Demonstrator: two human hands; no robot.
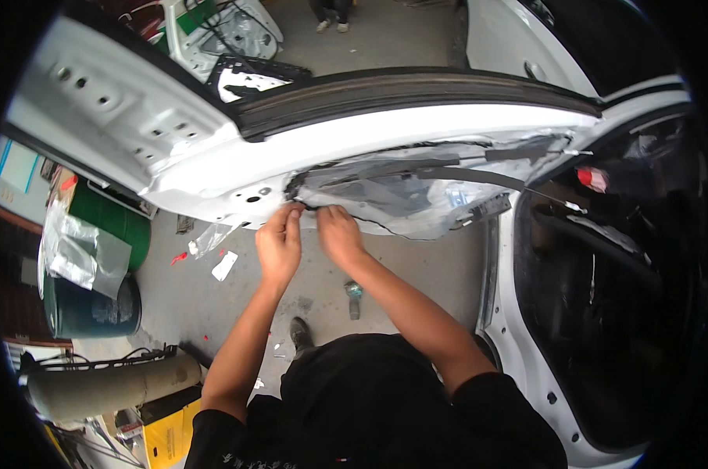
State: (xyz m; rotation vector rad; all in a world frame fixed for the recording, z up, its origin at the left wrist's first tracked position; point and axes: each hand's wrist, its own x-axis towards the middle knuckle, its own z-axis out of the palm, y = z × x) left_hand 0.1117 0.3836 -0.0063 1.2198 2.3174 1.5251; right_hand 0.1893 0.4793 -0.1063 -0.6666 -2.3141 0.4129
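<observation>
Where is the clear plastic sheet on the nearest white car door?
The clear plastic sheet is in the head view's upper half, mostly right of centre, on the white car door, just beyond the right hand.

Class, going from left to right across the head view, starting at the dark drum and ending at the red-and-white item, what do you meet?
Dark drum → white scrap on the floor → left hand → right hand → red-and-white item
</observation>
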